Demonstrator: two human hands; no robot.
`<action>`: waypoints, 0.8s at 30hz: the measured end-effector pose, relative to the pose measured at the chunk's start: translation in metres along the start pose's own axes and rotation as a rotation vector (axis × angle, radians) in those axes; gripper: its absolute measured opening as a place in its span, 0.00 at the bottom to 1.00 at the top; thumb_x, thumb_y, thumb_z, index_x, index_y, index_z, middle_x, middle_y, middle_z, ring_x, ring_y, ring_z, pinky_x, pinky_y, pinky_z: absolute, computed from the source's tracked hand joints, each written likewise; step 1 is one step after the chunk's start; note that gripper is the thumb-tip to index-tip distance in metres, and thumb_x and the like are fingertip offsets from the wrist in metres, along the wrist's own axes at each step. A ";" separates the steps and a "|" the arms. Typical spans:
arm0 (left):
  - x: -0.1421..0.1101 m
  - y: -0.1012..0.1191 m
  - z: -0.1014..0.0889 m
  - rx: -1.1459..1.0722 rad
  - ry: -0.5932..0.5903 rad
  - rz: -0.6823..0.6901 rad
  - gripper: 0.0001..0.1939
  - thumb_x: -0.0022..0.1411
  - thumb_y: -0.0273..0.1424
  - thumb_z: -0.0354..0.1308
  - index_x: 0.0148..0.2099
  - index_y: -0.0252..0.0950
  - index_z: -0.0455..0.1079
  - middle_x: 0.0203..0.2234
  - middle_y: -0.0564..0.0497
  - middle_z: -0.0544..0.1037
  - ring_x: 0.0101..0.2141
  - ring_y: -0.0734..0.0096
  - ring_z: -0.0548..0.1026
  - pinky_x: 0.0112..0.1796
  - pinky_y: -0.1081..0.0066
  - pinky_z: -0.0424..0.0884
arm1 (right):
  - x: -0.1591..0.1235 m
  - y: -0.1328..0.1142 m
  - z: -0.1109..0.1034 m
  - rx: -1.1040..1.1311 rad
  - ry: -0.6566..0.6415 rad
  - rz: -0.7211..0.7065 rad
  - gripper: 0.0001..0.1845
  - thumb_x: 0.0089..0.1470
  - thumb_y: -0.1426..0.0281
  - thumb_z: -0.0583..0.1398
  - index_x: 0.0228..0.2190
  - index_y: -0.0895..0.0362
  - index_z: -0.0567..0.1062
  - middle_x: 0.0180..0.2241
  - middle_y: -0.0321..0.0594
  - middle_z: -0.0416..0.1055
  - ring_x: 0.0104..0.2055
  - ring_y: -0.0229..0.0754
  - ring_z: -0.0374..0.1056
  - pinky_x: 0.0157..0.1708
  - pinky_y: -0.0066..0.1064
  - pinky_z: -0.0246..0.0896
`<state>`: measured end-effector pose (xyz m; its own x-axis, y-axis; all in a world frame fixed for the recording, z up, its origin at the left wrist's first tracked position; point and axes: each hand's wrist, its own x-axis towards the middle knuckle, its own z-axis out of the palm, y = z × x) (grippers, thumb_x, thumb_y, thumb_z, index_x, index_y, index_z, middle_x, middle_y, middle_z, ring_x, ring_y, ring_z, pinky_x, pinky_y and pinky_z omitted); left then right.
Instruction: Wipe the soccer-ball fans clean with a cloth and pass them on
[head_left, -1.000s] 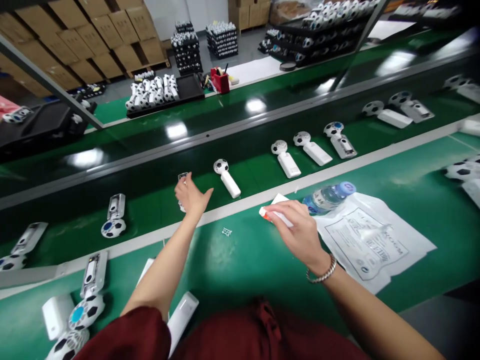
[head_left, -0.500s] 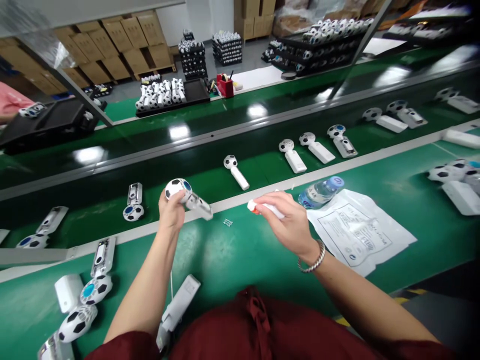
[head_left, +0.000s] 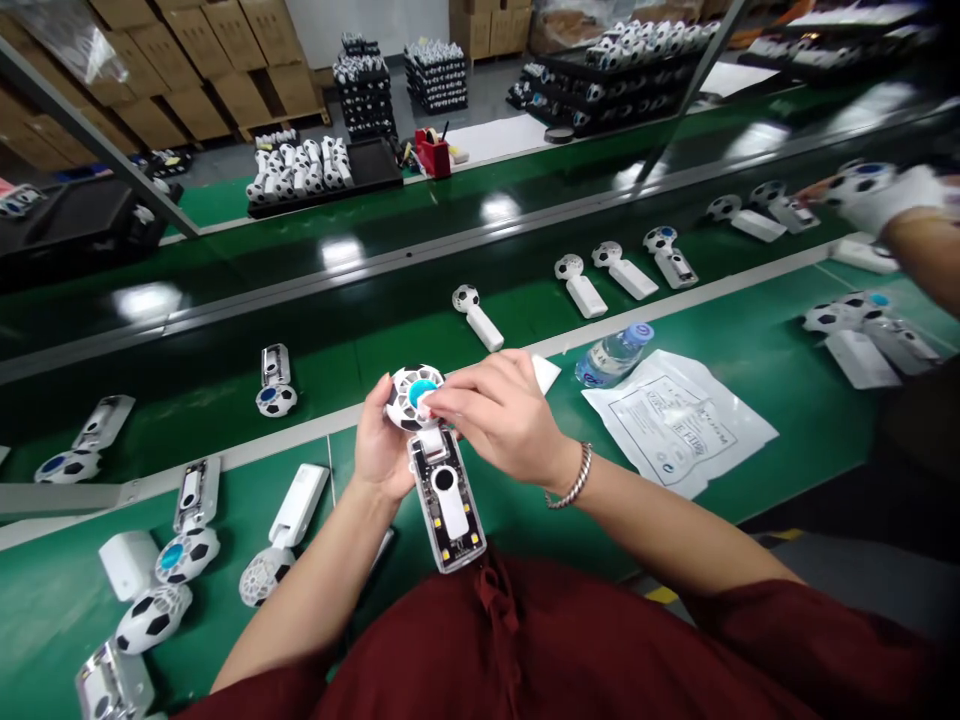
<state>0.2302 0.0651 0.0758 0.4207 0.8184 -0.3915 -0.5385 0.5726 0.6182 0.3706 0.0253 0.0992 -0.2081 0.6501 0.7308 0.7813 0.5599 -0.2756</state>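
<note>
My left hand (head_left: 382, 450) grips a handheld fan (head_left: 448, 505) by its soccer-ball head. The fan's handle hangs toward me with its cover off, showing a dark circuit board and a white part with a black disc. At the blue centre (head_left: 422, 392) of the head, the closed fingertips of my right hand (head_left: 504, 410) pinch a small white piece (head_left: 424, 408), mostly hidden, its kind unclear. A white corner (head_left: 546, 372) shows behind that hand; whether it belongs to the same piece I cannot tell. Left of my left arm lies another fan (head_left: 298, 505), face down.
Several fans, one being a closed fan (head_left: 480, 318), lie along the dark green belt (head_left: 360, 345). More open fans (head_left: 187, 555) sit at left. A water bottle (head_left: 613, 357) and a printed plastic bag (head_left: 679, 425) are at right. A co-worker's gloved hand (head_left: 892, 200) holds a fan at far right.
The fan in my left hand has come right and nearer, its open side now facing me. My right hand has moved left onto its head. A co-worker's hands have appeared at right.
</note>
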 end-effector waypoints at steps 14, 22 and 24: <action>-0.007 -0.004 -0.002 -0.174 -0.076 -0.026 0.13 0.56 0.38 0.52 0.33 0.33 0.69 0.25 0.50 0.75 0.28 0.67 0.75 0.34 0.66 0.73 | 0.001 -0.004 0.006 -0.057 -0.037 -0.026 0.08 0.57 0.70 0.54 0.34 0.53 0.74 0.32 0.34 0.72 0.33 0.36 0.61 0.37 0.36 0.46; -0.004 0.000 -0.002 -0.145 -0.225 -0.125 0.21 0.58 0.45 0.46 0.38 0.32 0.69 0.29 0.45 0.74 0.23 0.69 0.70 0.25 0.67 0.70 | 0.008 0.008 -0.007 0.331 0.175 0.353 0.06 0.55 0.71 0.57 0.33 0.54 0.74 0.33 0.36 0.72 0.37 0.37 0.66 0.41 0.33 0.59; -0.001 0.001 -0.003 -0.142 -0.219 -0.130 0.21 0.58 0.46 0.46 0.37 0.33 0.69 0.29 0.44 0.74 0.23 0.69 0.70 0.24 0.67 0.69 | 0.006 0.012 -0.011 0.407 0.189 0.415 0.06 0.54 0.71 0.57 0.33 0.54 0.74 0.33 0.36 0.72 0.37 0.38 0.67 0.39 0.33 0.63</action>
<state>0.2275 0.0653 0.0748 0.6322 0.7163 -0.2953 -0.5599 0.6858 0.4650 0.3851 0.0299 0.1069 0.2027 0.7749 0.5988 0.4793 0.4547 -0.7507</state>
